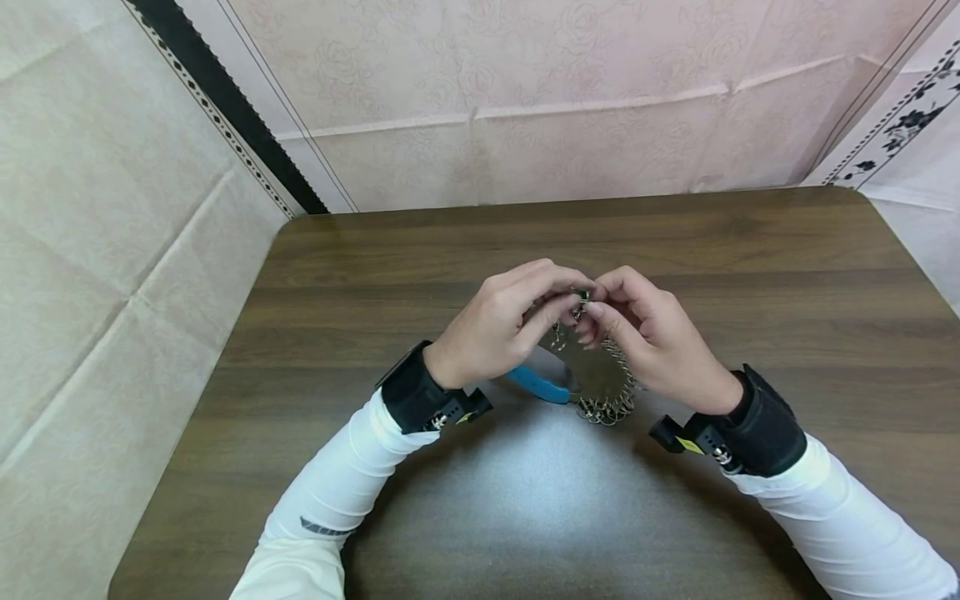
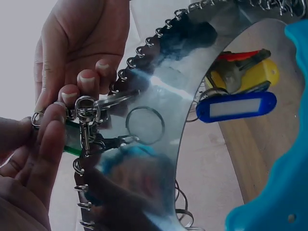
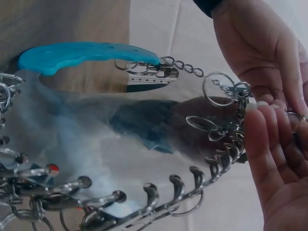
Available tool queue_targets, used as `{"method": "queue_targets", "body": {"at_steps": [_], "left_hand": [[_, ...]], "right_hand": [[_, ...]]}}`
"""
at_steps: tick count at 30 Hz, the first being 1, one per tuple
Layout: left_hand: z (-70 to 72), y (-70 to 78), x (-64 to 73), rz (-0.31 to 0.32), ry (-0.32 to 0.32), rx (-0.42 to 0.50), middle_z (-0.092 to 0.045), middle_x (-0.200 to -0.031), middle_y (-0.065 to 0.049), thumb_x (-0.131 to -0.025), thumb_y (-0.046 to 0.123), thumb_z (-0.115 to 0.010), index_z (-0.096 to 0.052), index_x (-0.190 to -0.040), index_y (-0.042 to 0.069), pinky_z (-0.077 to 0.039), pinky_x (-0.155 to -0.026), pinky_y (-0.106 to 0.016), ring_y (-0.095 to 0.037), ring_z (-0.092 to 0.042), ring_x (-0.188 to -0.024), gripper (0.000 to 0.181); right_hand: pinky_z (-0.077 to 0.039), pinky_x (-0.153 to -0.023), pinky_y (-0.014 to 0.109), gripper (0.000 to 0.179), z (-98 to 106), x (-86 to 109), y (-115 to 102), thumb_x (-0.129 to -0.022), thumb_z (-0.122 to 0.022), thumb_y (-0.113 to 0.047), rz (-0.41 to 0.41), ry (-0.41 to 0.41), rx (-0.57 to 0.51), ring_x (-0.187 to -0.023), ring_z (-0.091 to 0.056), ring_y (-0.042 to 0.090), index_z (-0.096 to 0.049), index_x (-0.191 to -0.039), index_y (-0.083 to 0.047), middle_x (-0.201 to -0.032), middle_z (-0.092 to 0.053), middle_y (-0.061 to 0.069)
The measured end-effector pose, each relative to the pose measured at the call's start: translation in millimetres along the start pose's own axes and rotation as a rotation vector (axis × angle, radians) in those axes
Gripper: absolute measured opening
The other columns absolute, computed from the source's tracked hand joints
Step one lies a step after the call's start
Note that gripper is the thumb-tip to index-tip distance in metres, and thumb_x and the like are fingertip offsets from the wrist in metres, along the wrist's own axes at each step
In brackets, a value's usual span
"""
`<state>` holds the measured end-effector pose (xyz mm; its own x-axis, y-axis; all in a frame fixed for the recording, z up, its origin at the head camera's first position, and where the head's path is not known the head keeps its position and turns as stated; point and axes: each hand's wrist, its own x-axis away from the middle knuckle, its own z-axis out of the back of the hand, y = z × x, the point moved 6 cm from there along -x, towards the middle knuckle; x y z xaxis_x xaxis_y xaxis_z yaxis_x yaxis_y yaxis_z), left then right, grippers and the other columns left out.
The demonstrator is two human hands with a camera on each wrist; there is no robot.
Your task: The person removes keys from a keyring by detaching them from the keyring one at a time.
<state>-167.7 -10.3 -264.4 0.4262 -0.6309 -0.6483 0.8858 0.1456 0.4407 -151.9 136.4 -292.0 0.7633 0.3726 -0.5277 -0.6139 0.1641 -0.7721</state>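
Note:
A metal key-holder plate (image 2: 163, 86) with a blue handle (image 1: 538, 385) and metal rings along its edge stands below and between the hands. My left hand (image 1: 502, 325) pinches at the plate's far edge, by a small green key tag (image 2: 72, 138) partly hidden by fingers. My right hand (image 1: 654, 342) meets it there, thumb and fingertips pinching a small metal ring (image 2: 36, 119). Metal clips (image 2: 86, 137) and a larger split ring (image 2: 145, 125) hang close to the fingertips. I cannot tell exactly which fingers hold the tag.
A blue key tag (image 2: 236, 107), a yellow key tag (image 2: 269, 73) and a key (image 2: 236, 74) show through the handle opening. Under everything is a brown wooden table (image 1: 375, 275). Pale patterned cloth (image 1: 562, 100) hangs behind its far edge.

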Motion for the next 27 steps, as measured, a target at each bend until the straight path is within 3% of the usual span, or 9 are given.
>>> {"method": "queue_targets", "body": {"at_steps": [6,18,27], "left_hand": [[2.2,-2.1,-1.1,0.013,-0.023,-0.008,-0.067,-0.099,-0.006,-0.102,0.004,-0.057,-0.067,-0.116,0.000,-0.050,-0.077,-0.018,-0.010,-0.059,-0.087,0.017],[1.5,-3.9,-2.1,0.072,-0.105,-0.050,-0.059,-0.107,-0.006,-0.104,0.009,-0.055,-0.063,-0.112,0.002,-0.049,-0.086,-0.017,-0.011,-0.056,-0.098,0.014],[3.7,-4.9,-0.4,0.027,-0.064,-0.058,-0.062,-0.099,-0.005,-0.103,0.006,-0.058,-0.065,-0.107,0.002,-0.049,-0.080,-0.017,-0.010,-0.057,-0.089,0.010]], "right_hand": [[-0.056,-0.065,0.020,0.005,-0.9,0.7,-0.6,-0.100,-0.048,0.013,0.027,0.004,0.011,-0.070,-0.064,0.008,-0.051,-0.100,0.010,-0.081,-0.065,0.010],[-0.055,-0.064,0.019,0.007,-1.0,1.1,-2.6,-0.103,-0.049,0.006,0.053,0.007,0.018,-0.069,-0.064,0.009,-0.051,-0.099,0.011,-0.079,-0.065,0.011],[-0.055,-0.063,0.020,0.010,-2.4,0.5,-3.7,-0.104,-0.049,0.003,0.056,0.001,0.023,-0.069,-0.065,0.009,-0.049,-0.098,0.011,-0.080,-0.066,0.011]]}}
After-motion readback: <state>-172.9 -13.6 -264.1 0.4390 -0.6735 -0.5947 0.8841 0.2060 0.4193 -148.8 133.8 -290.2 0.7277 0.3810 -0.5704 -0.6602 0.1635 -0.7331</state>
